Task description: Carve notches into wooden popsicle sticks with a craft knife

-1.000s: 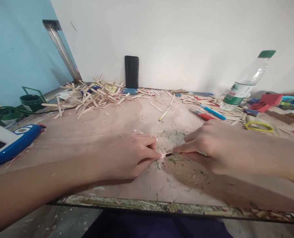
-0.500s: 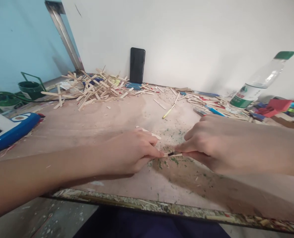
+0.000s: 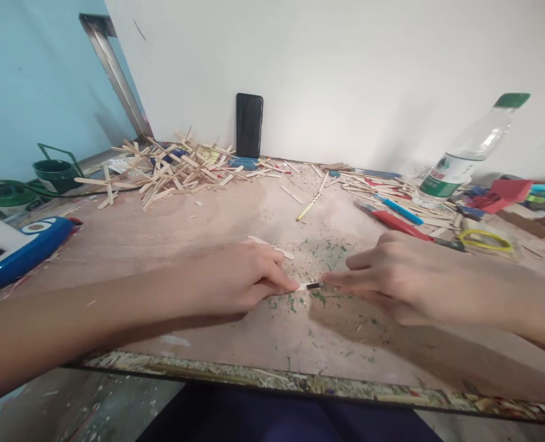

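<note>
My left hand (image 3: 256,273) is closed in a pinch, low over the board, holding down a short pale wooden stick (image 3: 302,286). A small dark flat piece (image 3: 313,285) lies at the stick's right end. My right hand (image 3: 390,279) is closed, with its fingertips at the right end of the dark piece. Whatever these fingers grip is too small to make out. Green shavings (image 3: 321,298) are scattered on the board under and around both hands. Just behind my left hand lies another wooden stick (image 3: 282,250), partly hidden by it.
Heaped wooden sticks (image 3: 180,169) lie at the back left near a leaning black phone (image 3: 249,126). To the right are a red-handled knife (image 3: 399,224), blue pen-like tool (image 3: 399,209), yellow-handled scissors (image 3: 484,239) and water bottle (image 3: 452,166). A blue-and-white object (image 3: 28,252) stands left.
My right hand has shifted slightly, and the dark piece now lies in line with the stick. The view has turned a little right, showing the red knife and scissors.
</note>
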Motion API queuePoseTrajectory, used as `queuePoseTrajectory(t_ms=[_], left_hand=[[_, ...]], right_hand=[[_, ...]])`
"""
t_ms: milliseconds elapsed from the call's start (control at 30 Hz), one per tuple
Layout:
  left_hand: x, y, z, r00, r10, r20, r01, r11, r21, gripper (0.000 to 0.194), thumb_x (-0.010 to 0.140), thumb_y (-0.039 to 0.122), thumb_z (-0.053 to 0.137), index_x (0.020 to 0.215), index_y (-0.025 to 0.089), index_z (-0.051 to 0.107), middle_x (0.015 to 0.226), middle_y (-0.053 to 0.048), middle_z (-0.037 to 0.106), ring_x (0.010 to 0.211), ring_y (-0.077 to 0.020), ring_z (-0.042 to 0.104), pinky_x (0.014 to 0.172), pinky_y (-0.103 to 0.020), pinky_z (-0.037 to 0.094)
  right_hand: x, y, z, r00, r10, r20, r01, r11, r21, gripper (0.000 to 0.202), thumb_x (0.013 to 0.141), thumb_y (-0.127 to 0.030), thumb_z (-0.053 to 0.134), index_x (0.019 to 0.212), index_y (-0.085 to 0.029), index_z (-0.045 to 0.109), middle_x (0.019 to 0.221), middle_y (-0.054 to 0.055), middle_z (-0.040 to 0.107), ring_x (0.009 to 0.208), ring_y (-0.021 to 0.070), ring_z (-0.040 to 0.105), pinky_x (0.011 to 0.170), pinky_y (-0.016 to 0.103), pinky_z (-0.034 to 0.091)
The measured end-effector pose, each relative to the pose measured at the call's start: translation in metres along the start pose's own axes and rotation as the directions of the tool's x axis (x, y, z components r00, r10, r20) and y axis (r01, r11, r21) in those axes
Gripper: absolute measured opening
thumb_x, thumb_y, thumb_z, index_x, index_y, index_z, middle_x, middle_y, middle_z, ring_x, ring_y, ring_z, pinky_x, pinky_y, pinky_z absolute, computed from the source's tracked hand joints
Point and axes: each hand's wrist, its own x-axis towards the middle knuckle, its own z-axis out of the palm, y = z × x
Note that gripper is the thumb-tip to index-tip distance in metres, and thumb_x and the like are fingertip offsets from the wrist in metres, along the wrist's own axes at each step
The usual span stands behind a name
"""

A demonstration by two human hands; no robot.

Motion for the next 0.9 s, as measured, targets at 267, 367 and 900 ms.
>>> queuePoseTrajectory(t_ms=[267, 367, 900], left_hand=[[-0.001, -0.004, 0.001, 0.999, -0.021, 0.027, 0.021, 1.000, -0.021, 0.033, 0.117, 0.027, 0.058, 0.124, 0.031, 0.090, 0.094, -0.005, 0.076, 0.084, -0.0215, 0.068, 0.076, -0.033, 0.052], [-0.001, -0.005, 0.002, 1.000, -0.003, 0.004, 0.003, 1.000, 0.004, 0.032, 0.115, 0.023, 0.060, 0.125, 0.033, 0.089, 0.094, -0.004, 0.075, 0.083, -0.0209, 0.069, 0.077, -0.032, 0.052], [-0.003, 0.000, 0.001, 0.997, 0.074, -0.004, -0.073, 0.987, 0.141, 0.033, 0.117, 0.021, 0.055, 0.116, 0.030, 0.087, 0.091, -0.003, 0.073, 0.085, -0.0219, 0.070, 0.079, -0.036, 0.051]], right_hand=[[-0.011, 0.007, 0.030, 0.990, 0.066, -0.124, -0.027, 0.955, 0.295, 0.042, 0.116, -0.011, 0.047, 0.134, -0.009, 0.085, 0.098, 0.014, 0.087, 0.074, 0.0196, 0.077, 0.061, 0.032, 0.047], [-0.013, 0.012, 0.035, 0.984, 0.041, -0.174, 0.015, 0.951, 0.308, 0.039, 0.118, -0.017, 0.050, 0.134, -0.014, 0.086, 0.092, 0.010, 0.085, 0.070, 0.0166, 0.074, 0.058, 0.029, 0.046], [-0.018, 0.015, 0.040, 0.947, 0.127, -0.295, -0.016, 0.936, 0.353, 0.029, 0.117, -0.022, 0.062, 0.131, -0.020, 0.088, 0.096, 0.009, 0.088, 0.072, 0.0163, 0.079, 0.063, 0.026, 0.054]])
